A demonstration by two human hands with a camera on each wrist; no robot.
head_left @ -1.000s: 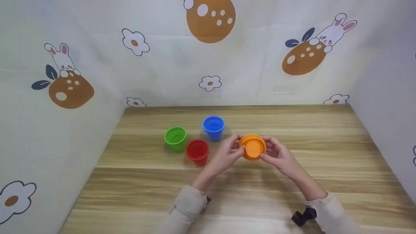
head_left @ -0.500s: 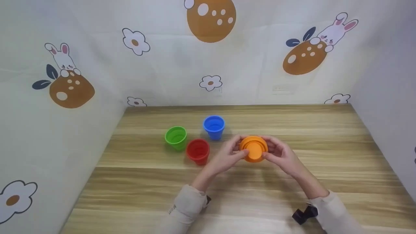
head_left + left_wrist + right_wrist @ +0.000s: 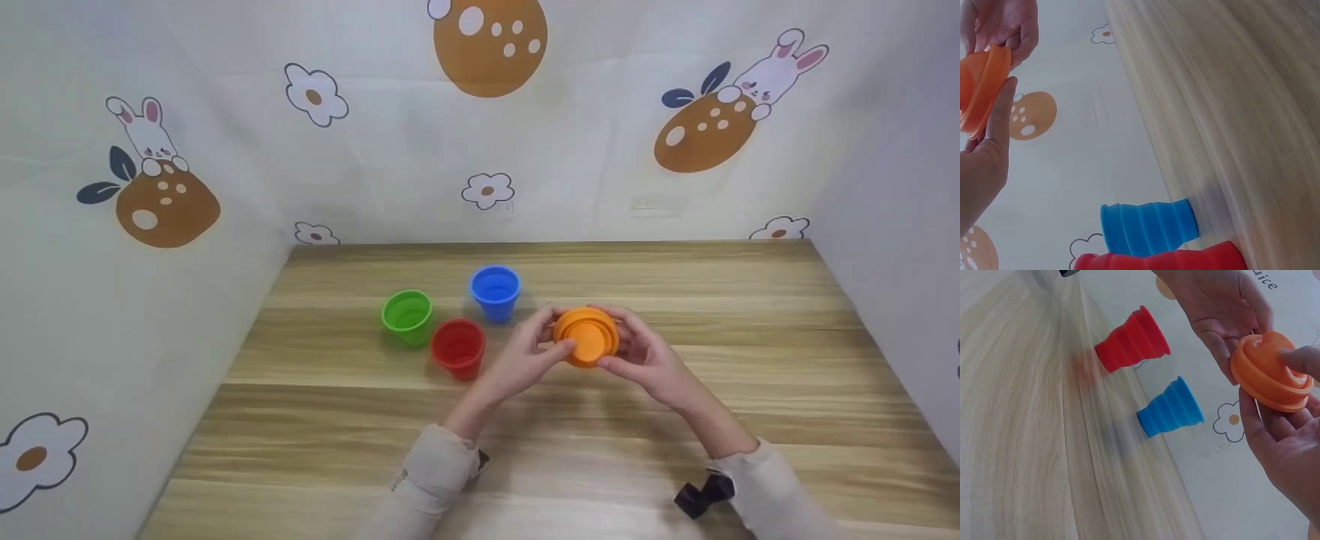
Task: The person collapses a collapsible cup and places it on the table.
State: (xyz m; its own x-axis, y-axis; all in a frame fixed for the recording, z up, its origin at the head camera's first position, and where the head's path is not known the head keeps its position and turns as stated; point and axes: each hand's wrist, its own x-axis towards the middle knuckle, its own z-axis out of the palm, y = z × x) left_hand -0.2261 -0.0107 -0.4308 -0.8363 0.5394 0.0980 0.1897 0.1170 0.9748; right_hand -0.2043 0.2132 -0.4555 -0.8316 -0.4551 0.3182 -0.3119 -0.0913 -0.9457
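Orange cup (image 3: 589,340), head: above the tabletop (image 3: 585,465), fingers of left hand (image 3: 526,356) and right hand (image 3: 651,365) curled round it.
Blue cup (image 3: 1151,226), left wrist: standing near the red cup (image 3: 1185,260).
Right thumb (image 3: 1304,360), right wrist: touching the orange cup.

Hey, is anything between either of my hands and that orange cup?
Nothing visible is in the way: your left hand and right hand both hold the orange cup directly. The red cup, blue cup and green cup stand off to its left.
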